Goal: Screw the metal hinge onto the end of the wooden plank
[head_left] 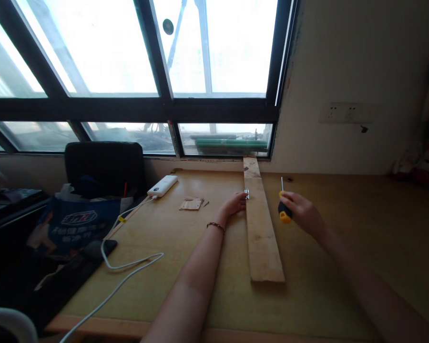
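Yellow and dark blue are the colours of the handle of the screwdriver (285,210), which the right hand (303,212) is gripping with its fingers closed around it. The thin shaft is pointing away from the person, beyond these fingers, and the whole tool is staying to the right of the long wooden board (263,233), apart from it. The left hand (234,205) is pinching a small metal piece (247,194) with its fingertips, and this piece is sitting at the left edge of the board. The board is lying between the fingers of both hands; its far end is reaching past them towards the window (218,52), and its near end is extending closer to the person than the fingers. A beaded bracelet (216,226) is circling the wrist behind the left fingers. To the left of these fingers, a flat brownish piece (190,204) is resting on the table (314,290), with small screws (206,204) just beside it. Farther left and a little beyond the fingers, a white power bank (165,186) is lying, and a white cable (154,196) is running from it towards the person. Well left of the left fingers, a black chair (103,162) is standing behind a blue bag (78,217).
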### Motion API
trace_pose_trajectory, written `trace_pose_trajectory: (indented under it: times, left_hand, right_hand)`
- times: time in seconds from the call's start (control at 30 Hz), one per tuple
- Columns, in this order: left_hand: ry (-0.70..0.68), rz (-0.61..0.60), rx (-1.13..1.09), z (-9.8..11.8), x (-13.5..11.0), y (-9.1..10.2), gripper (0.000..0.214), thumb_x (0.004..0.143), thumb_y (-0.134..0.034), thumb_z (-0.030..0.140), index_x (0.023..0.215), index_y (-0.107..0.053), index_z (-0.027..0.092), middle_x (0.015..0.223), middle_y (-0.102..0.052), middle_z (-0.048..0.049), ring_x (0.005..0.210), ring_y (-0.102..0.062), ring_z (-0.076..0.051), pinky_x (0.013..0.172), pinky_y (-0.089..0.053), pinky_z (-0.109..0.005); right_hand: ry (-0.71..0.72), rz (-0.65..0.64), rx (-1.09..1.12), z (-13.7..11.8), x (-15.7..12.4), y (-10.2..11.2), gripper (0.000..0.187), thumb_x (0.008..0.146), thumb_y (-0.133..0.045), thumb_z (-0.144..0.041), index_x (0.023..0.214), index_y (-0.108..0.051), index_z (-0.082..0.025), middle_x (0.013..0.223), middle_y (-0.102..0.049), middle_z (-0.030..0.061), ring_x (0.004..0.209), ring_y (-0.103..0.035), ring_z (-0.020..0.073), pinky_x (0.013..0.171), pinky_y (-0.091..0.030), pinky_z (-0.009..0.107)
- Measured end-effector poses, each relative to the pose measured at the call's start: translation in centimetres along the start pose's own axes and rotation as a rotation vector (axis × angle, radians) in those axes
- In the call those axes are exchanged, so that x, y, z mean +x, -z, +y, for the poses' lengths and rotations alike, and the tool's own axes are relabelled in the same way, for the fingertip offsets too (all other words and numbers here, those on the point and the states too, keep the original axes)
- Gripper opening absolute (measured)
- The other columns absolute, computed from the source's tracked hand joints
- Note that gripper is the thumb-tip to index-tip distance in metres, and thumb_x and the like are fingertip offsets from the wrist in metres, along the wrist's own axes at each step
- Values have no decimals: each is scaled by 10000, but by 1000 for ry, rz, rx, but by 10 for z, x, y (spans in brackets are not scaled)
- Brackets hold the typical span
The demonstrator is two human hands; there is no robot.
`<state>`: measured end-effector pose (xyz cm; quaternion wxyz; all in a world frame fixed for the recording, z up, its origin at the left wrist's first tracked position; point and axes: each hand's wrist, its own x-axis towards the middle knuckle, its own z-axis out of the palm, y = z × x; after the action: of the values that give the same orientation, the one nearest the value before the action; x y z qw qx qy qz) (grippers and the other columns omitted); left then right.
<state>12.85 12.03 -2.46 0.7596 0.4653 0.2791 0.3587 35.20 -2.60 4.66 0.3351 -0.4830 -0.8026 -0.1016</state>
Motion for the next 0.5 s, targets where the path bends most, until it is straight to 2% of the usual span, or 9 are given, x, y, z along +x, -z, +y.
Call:
trace_pose_trajectory:
  times: [0.07,0.2,0.5]
  left_hand:
    - [-5,-12,-10,0,0,0,200,721,-578,215,890,-590,110,844,-666,-117,707,-647,-175,636,-525,-276]
    - [-8,11,-30,-2,4,-1,171,719,-558,183,868,-586,105,824,-667,-108,681,-645,-162,604,-521,-250]
    - [-4,68,-71,-5,10,-2,149,724,-533,137,862,-576,103,774,-665,-90,635,-639,-154,598,-524,-256]
  right_hand:
    - [73,-122,-20,18,-28,-12,271,824,-438,-131,1001,-605,-250,1157,-585,91,1079,-545,214,920,-443,376]
    - [96,-155,-35,45,-58,-32,339,808,-440,-87,1085,-580,-225,1177,-576,113,1080,-553,213,905,-469,391]
    - [79,-197,-32,47,-57,-42,364,790,-441,-57,1081,-580,-225,1175,-576,107,1074,-558,195,887,-484,370]
